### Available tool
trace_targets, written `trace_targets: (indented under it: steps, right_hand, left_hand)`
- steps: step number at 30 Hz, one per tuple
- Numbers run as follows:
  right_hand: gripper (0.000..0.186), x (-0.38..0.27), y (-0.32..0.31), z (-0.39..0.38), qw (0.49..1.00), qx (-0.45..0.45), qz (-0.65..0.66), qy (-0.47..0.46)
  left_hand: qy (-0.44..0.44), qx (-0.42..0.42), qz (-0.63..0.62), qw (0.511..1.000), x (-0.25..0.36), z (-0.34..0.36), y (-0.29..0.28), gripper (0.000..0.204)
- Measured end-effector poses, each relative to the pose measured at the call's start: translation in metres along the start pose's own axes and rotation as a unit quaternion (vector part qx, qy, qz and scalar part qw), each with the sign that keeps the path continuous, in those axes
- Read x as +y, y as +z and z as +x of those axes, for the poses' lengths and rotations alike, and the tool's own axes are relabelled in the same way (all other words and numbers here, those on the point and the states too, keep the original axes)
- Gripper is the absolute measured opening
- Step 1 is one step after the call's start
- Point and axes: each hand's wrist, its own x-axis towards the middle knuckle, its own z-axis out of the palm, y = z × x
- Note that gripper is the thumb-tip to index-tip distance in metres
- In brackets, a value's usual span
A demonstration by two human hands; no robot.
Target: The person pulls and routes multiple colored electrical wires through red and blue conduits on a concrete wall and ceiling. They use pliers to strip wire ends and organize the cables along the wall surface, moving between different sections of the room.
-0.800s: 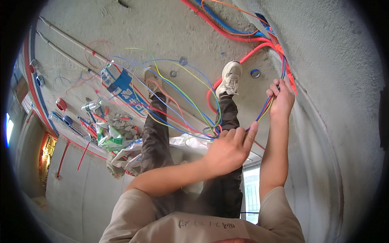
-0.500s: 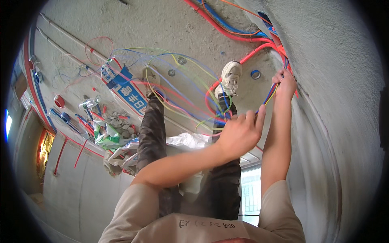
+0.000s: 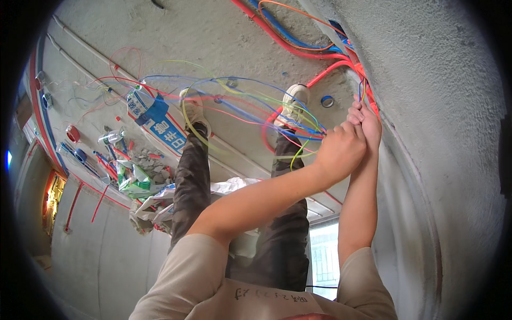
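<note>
My left hand (image 3: 344, 146) is closed around a bundle of coloured electrical wires (image 3: 314, 130), whose loose red, blue, yellow and green loops fan out leftward over my legs and shoes. Just above and to the right, my right hand (image 3: 366, 120) grips the same wires, its fingers closed and touching or very near my left hand. Beyond it the wires run into red conduits (image 3: 356, 66) at the foot of the rough wall (image 3: 426, 106), beside blue conduits (image 3: 290, 32). The part of the bundle between my hands is hidden.
On the concrete floor (image 3: 213, 37) lie a blue-and-white printed package (image 3: 157, 120), a blue tape roll (image 3: 327, 101), a red roll (image 3: 72, 133), plastic bottles (image 3: 111, 137), white pipes (image 3: 85, 50), rubble (image 3: 157, 168) and crumpled bags (image 3: 133, 178). My feet (image 3: 292, 104) rest on the floor.
My left hand has slid up and rightward along the wires until it meets my right hand, which has shifted slightly upward and left. The loose loops have moved with them.
</note>
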Motion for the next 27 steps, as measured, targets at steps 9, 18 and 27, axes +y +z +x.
trace_targets:
  steps: [9,18,27]
  right_hand:
    - [0.021,-0.004,-0.056,0.148,0.970,-0.177,0.155,-0.066]
    - [0.013,0.041,0.016,0.044,0.986,-0.086,0.076,-0.119]
    - [0.015,0.065,0.009,0.041,0.991,-0.065,-0.028,-0.115]
  left_hand:
    - [0.093,0.057,-0.001,0.994,-0.067,0.092,0.056,0.028]
    - [-0.050,0.231,-0.094,0.967,-0.165,-0.005,-0.006,0.032]
    - [0.016,0.057,-0.118,0.991,-0.146,0.086,-0.011,0.029]
